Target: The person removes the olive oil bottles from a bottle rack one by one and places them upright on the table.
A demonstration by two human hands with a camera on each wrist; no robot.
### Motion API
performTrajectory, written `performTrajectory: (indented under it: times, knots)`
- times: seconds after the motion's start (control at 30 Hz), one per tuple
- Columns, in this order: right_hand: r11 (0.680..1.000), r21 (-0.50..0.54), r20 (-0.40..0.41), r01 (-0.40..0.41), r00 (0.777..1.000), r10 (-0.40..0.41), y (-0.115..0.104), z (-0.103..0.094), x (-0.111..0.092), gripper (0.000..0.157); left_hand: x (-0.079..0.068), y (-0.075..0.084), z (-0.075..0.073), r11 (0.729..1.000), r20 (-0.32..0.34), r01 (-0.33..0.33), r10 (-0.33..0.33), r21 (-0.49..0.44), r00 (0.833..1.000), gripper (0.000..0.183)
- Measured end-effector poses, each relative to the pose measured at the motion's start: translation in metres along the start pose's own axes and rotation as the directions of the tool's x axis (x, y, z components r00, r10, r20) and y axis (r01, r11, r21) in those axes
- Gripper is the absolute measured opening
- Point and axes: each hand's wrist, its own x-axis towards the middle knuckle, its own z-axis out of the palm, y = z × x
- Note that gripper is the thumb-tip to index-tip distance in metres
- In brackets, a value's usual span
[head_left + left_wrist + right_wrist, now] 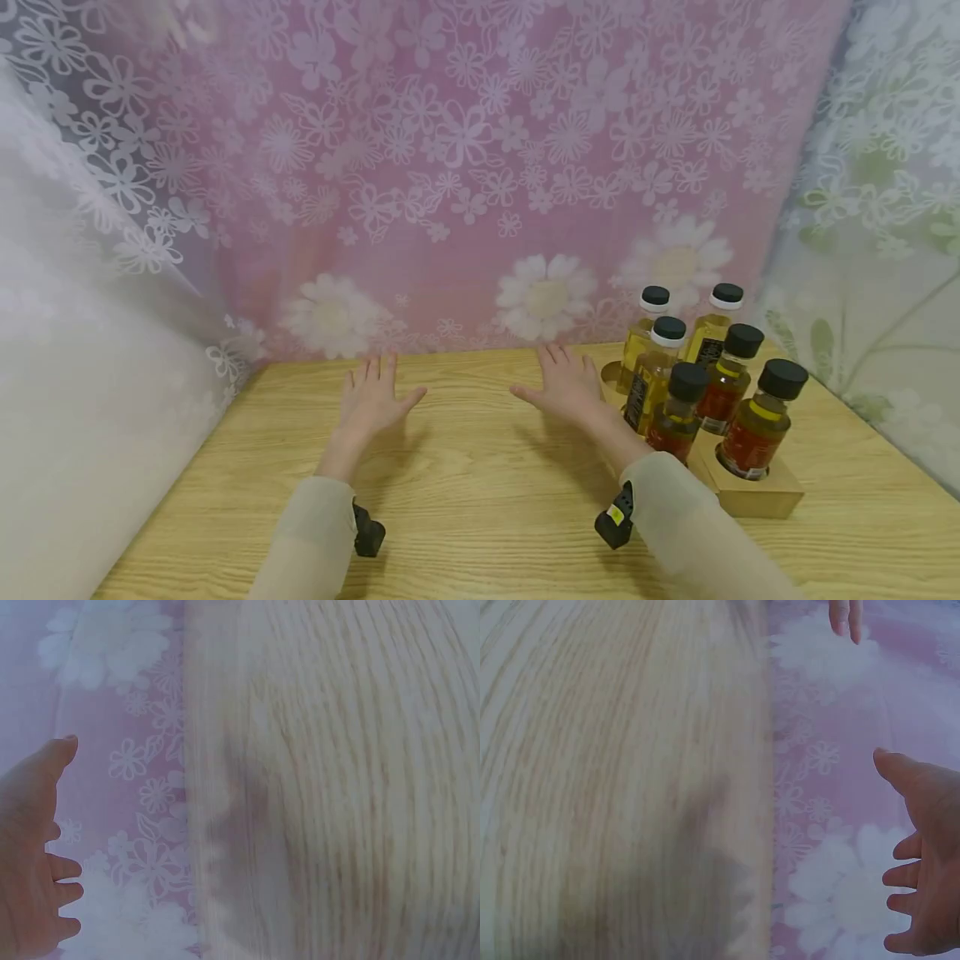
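In the head view my left hand (371,400) is held over the left half of the wooden table (465,492), fingers spread and thumb pointing inward. My right hand (566,390) mirrors it on the other side, fingers spread, close to the left of a group of bottles. Neither hand holds anything. Nearest to the right hand is a bottle of yellow liquid (651,379) with a black and white cap. The left wrist view has the left hand (30,847) at its left edge; the right wrist view has the right hand (930,855) at its right edge.
Several bottles stand in cardboard holders on the right, including a red-labelled bottle (753,437) with a black cap in a cardboard holder (761,502). A pink flowered curtain (450,208) hangs behind the table, with pale curtains (892,208) at the sides.
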Motion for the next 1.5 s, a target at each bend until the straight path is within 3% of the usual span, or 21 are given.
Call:
performTrajectory:
  times: [0.3,0.7,0.83,1.0,1.3,1.5]
  knots:
    - [0.978,0.203,-0.021,0.036,0.999,-0.033,0.005,-0.033,-0.01,0.084,0.001,0.016,-0.011,0.994,0.019,-0.012,0.014,-0.106,1.0,0.095]
    - [0.876,0.481,-0.023,0.046,0.999,-0.04,0.01,-0.083,-0.027,0.077,-0.005,0.052,-0.017,0.967,0.029,-0.033,0.041,-0.254,0.999,0.09]
    - [0.848,0.525,-0.048,0.069,0.998,-0.052,0.015,-0.103,-0.035,0.076,-0.008,0.067,-0.019,0.962,0.019,-0.061,0.069,-0.266,0.997,0.089]
    - [0.853,0.517,-0.071,0.068,0.997,-0.037,0.026,-0.128,-0.047,0.071,-0.011,0.088,-0.02,0.946,0.014,-0.108,0.118,-0.306,0.993,0.086]
    - [0.846,0.533,-0.087,0.03,0.996,0.019,0.07,-0.158,-0.067,0.067,-0.018,0.123,-0.016,0.87,0.038,-0.148,0.187,-0.471,0.982,0.082]
    - [0.798,0.596,-0.163,0.09,0.986,0.011,0.114,-0.163,-0.082,0.059,-0.02,0.145,-0.009,0.863,0.057,-0.159,0.211,-0.48,0.976,0.081]
